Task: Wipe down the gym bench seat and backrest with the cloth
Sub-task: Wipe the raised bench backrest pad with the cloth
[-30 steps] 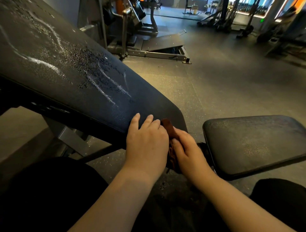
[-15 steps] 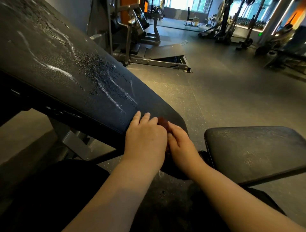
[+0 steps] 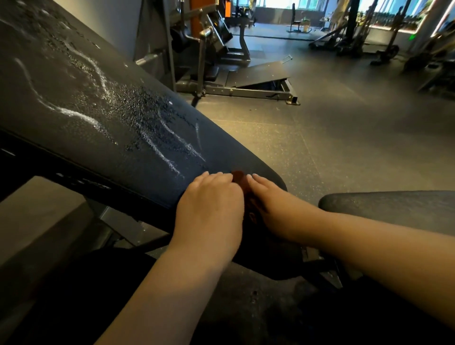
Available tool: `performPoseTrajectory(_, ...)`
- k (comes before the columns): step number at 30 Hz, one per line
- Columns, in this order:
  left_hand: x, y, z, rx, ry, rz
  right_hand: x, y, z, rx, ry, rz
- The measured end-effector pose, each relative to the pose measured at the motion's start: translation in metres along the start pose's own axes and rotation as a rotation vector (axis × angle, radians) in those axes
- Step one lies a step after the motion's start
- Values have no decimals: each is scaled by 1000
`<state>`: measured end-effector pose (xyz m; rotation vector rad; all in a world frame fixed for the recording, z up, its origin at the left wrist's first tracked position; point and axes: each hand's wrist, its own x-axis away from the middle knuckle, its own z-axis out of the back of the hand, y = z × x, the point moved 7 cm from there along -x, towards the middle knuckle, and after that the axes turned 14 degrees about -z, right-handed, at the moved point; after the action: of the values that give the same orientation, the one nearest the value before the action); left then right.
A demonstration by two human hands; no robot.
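Pale marks run along the dark side edge [image 3: 61,175] under the backrest [image 3: 61,81], but they are too blurred to read. A small green light [image 3: 410,37] glows on the far wall; whether it carries any lettering cannot be told.

The backrest is a black pad tilted up to the left, its narrow lower end pointing at the seat [image 3: 394,209]. White streaks [image 3: 78,115] and a wet speckled patch cover its middle. The seat is a separate black pad to the right, with a gap between it and the backrest's end.

The cloth [image 3: 239,177], a dark reddish brown, lies on the lower end of the backrest between the two hands and hangs down over its near edge. The left hand [image 3: 209,206] rests flat on the pad just left of the cloth, fingers straight and together, gripping nothing. The right hand [image 3: 270,206] lies against the cloth's right side with its fingers stretched out; its thumb and palm are hidden, so whether it pinches the cloth cannot be told.

The floor [image 3: 344,147] is dark speckled rubber laid in large tiles. Behind the bench stands a grey steel machine [image 3: 204,49] with an orange panel [image 3: 196,9] and a sloping foot plate [image 3: 261,73]. Racks and stands line the far right side, and bright windows [image 3: 278,3] light the back of the room. The person's dark trousers [image 3: 73,295] fill the bottom of the view.
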<state>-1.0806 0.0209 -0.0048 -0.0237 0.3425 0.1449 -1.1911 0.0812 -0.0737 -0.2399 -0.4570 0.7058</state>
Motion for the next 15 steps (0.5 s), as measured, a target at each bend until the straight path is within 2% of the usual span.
performPoseTrajectory(2,1,4,-8,-16,-36,-35,-28,9,5,-79,24,-3)
performPoseTrajectory(4,3,2,-15,-53,-90,-30,-61,25,10,-201,63,-106)
performPoseTrajectory(6,3,-4,-20,-48,-67,-13,-79,34,12,-332,134,-150)
performPoseTrajectory(8,3,-5,-27,-35,-59,-18,-71,27,10,-411,202,-49)
performPoseTrajectory(11,-3,-1,-26,-64,7,-25,-30,15,5,-445,291,230)
performPoseTrajectory(13,-14,4,-22,-67,-87,-13,-23,19,0,-439,282,357)
performPoseTrajectory(15,-25,5,-29,-119,-171,-81,-46,26,5,-462,285,362)
